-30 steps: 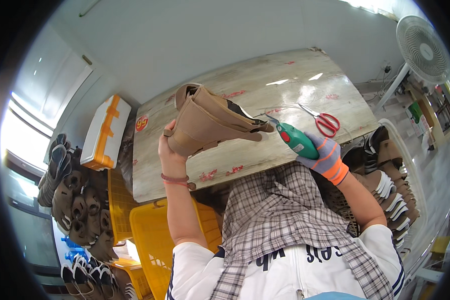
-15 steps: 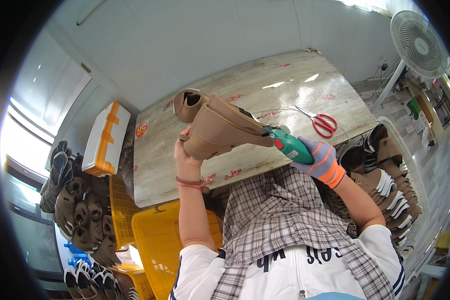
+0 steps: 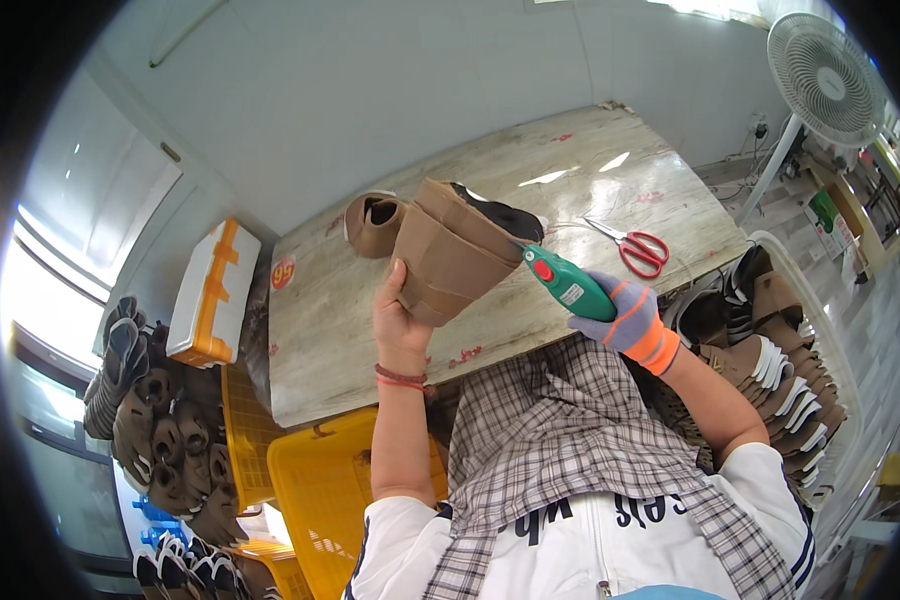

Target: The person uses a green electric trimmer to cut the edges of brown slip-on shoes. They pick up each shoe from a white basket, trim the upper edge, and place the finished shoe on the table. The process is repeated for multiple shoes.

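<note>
Head view: left hand (image 3: 398,325) holds a brown boot (image 3: 440,245) up above the worktop (image 3: 580,190), fingers clamped on its shaft from below. Right hand (image 3: 622,318), gloved grey and orange, has its fingers wrapped tight on a green handheld tool (image 3: 570,285), tip touching the boot's dark opening edge. Step in hand looks like trimming or finishing along that edge. Next move likely calls for a steady boot and the tip guided along the rim. Red scissors (image 3: 635,248) lie on the worktop near the tool, more boots in a basket (image 3: 820,330) at right.
</note>
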Tool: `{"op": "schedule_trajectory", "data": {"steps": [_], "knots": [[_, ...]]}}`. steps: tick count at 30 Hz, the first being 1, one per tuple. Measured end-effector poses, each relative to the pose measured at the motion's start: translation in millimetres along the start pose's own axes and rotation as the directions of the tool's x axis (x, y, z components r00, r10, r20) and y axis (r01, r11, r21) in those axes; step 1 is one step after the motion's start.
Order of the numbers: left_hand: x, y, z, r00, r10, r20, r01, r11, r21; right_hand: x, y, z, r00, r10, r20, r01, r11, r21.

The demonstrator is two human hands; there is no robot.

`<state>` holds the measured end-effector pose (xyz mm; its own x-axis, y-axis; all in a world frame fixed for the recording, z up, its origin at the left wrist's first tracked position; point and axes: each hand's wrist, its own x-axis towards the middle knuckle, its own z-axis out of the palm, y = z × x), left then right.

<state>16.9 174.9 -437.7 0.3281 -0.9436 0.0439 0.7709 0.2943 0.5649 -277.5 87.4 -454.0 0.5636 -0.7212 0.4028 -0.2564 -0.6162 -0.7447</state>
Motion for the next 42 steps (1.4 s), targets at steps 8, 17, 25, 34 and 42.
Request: {"op": "schedule_trajectory", "data": {"steps": [8,17,25,34,42], "knots": [[-10,-11,17,0.995,0.064,0.074,-0.074,0.985,0.154,5,-1,9,0.996,0.083,-0.041,-0.076,0.985,0.156],[-14,-32,10,0.976,0.167,0.138,-0.217,0.770,0.600,12,6,18,0.986,0.145,-0.088,-0.115,0.954,0.276],[-24,-46,9,0.900,0.217,0.378,-0.401,0.071,0.913,16,3,16,0.969,0.211,-0.124,-0.174,0.950,0.260],[-41,-74,-28,0.855,0.117,0.506,-0.490,-0.138,0.861,28,-5,4,0.952,0.303,-0.051,-0.258,0.878,0.403],[-46,-80,-29,0.947,0.261,0.189,-0.248,0.218,0.944,-6,9,6,0.913,0.402,0.070,-0.405,0.868,0.287]]}}
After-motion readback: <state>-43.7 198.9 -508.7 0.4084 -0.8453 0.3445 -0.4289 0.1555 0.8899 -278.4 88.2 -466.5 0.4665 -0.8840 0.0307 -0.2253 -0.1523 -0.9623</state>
